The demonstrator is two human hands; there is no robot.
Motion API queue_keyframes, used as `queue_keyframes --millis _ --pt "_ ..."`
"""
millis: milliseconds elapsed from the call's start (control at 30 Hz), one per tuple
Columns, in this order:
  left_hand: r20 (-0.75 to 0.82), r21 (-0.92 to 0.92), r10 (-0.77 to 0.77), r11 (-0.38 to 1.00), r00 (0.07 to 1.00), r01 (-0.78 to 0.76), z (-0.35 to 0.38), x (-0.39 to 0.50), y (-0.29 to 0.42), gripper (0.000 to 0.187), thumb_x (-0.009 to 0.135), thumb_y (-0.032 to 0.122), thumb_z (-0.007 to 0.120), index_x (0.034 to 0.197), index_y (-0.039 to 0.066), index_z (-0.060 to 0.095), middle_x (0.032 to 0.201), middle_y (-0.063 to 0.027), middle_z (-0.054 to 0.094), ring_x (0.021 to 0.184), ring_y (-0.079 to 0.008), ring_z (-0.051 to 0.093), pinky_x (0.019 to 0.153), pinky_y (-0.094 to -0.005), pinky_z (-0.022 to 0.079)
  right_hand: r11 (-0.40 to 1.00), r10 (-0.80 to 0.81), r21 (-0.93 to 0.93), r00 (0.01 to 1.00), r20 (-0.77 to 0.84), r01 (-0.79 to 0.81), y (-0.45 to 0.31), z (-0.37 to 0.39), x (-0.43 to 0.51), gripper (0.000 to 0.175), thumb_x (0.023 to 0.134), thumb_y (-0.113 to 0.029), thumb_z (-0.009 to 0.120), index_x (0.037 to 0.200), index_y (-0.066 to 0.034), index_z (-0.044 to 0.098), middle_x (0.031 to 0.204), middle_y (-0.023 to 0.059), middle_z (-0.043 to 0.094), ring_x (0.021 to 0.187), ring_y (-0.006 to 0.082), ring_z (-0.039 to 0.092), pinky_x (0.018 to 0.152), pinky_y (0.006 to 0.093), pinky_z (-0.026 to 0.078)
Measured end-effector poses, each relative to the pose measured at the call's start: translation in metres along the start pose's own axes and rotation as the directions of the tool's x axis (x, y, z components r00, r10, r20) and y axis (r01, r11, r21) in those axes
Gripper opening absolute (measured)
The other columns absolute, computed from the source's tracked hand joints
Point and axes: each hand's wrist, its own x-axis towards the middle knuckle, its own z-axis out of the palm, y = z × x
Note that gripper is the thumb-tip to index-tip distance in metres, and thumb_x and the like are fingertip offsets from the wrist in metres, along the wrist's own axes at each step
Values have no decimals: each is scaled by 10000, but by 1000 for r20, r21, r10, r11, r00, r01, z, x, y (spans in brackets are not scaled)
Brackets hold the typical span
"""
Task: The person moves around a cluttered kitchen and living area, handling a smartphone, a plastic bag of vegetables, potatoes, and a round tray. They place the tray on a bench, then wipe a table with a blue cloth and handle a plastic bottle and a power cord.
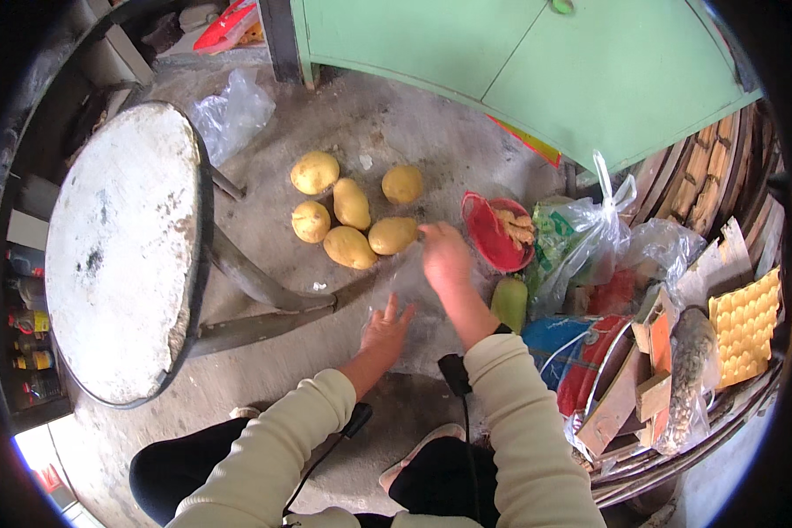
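Observation:
Several potatoes lie together on the concrete floor ahead of me, one of them a little apart at the upper right. My right hand is just right of the nearest right potato, slightly blurred, over a clear plastic bag; whether its fingers pinch the bag does not show plainly. My left hand rests at the left side of that bag with its fingers spread. Beyond my right hand, ginger sits in a red basket, and a green gourd-like vegetable lies below it.
A round stool with a worn white top stands at the left. Another clear bag lies behind it. A green cabinet is at the back. Tied plastic bags, wood scraps and a yellow egg-tray-like sheet crowd the right.

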Motion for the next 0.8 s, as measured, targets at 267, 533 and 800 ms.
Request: queue_keyframes --millis 267,533,800 --pt "156 -160 -157 970 975 182 12 -2 -49 696 901 136 599 1531 172 305 1645 -129 108 1360 -407 411 941 -478 532 982 85 -187 920 382 -13 -56 40 46 513 831 -226 696 1323 -215 551 1324 122 512 1241 416 484 925 554 468" --pt "29 215 -148 967 989 138 24 -4 -39 584 922 159 531 1488 168 389 1606 -176 237 983 -267 661 618 -375 596 947 190 242 976 108 -211 -62 8 56 811 642 -328 830 1340 -130 467 1266 201 521 1156 437 517 936 538 453" --pt "137 149 -136 982 981 115 17 6 -46 656 924 94 548 1528 110 293 1606 -247 162 1111 -285 633 849 -375 581 904 325 358 921 -216 -235 -51 -89 -36 782 649 -232 821 1324 -80 456 1216 190 509 1125 435 498 964 512 425"
